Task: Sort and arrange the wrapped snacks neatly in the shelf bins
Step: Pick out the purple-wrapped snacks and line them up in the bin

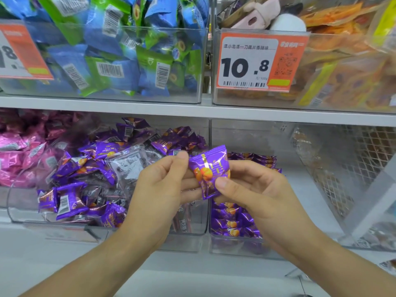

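Both hands hold one purple wrapped snack [211,170] with orange fruit printed on it, in front of the lower shelf. My left hand [162,189] pinches its upper left edge with thumb and fingers. My right hand [252,189] grips its lower right corner, thumb on the front. Behind my left hand a clear bin [23,213] holds a loose heap of purple snacks [72,202] mixed with clear-wrapped dark ones [128,163]. Under my right hand another clear bin [231,247] holds purple snacks [231,224] stacked in neat rows.
Pink wrapped snacks [19,155] fill the bin at the far left. The upper shelf carries a bin of blue and green packets [120,52] and a bin of orange packets [347,67] with a 10.8 price tag [252,63]. A wire-mesh divider [351,166] stands at the right.
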